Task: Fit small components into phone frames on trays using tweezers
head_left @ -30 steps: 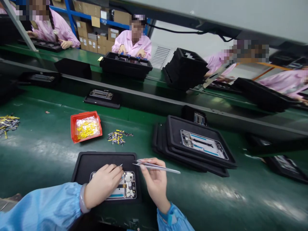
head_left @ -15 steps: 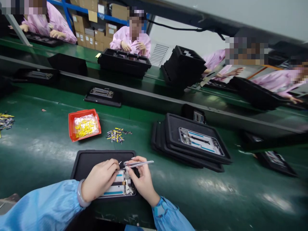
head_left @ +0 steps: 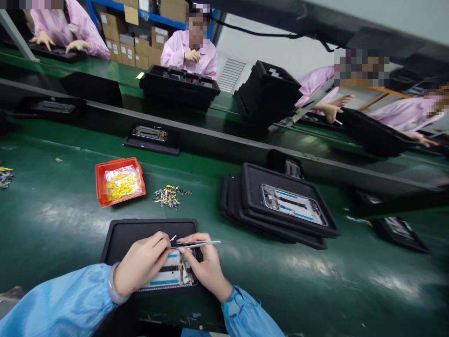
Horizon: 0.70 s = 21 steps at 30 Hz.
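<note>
Two hands, both closed: left hand (head_left: 142,264) pinches a thin pin (head_left: 173,238), right hand (head_left: 206,267) grips steel tweezers (head_left: 199,244), both over a phone frame (head_left: 168,276) lying in a black tray (head_left: 150,231) on the green table (head_left: 52,234). Beyond: loose yellow-tagged parts (head_left: 167,196), red bin (head_left: 119,181); stacked trays (head_left: 280,206) right.

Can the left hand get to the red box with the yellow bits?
Probably yes. Only the low black tray and a stretch of green conveyor belt lie between the left hand and the red plastic bin; nothing tall stands in the way.
</note>
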{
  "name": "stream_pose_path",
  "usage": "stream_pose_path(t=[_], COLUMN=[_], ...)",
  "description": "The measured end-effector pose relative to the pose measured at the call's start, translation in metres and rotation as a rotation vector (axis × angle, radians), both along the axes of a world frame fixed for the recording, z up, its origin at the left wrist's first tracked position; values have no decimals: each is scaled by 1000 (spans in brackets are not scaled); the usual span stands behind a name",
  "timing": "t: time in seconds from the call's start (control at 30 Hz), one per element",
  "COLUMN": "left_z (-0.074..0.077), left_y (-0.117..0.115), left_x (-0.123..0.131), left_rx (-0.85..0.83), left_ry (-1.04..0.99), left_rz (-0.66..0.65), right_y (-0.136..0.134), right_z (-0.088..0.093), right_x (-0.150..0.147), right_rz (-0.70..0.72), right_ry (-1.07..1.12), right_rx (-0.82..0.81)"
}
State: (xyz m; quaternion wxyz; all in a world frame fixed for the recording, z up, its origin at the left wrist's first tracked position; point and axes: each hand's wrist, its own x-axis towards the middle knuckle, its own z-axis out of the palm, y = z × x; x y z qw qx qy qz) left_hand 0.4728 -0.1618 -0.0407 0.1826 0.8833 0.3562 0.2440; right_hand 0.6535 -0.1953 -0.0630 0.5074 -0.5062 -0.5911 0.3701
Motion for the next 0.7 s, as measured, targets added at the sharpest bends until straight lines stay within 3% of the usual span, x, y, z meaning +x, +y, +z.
stream_pose_path(t=[0.7], left_z=[-3], left_y=[0], left_x=[-3], left_rx=[-154], left_ry=[-45], left_rz=[2], right_y=[-1], right_z=[4], right_x=[0], right_rz=[1], right_ry=[-15], right_rx=[53])
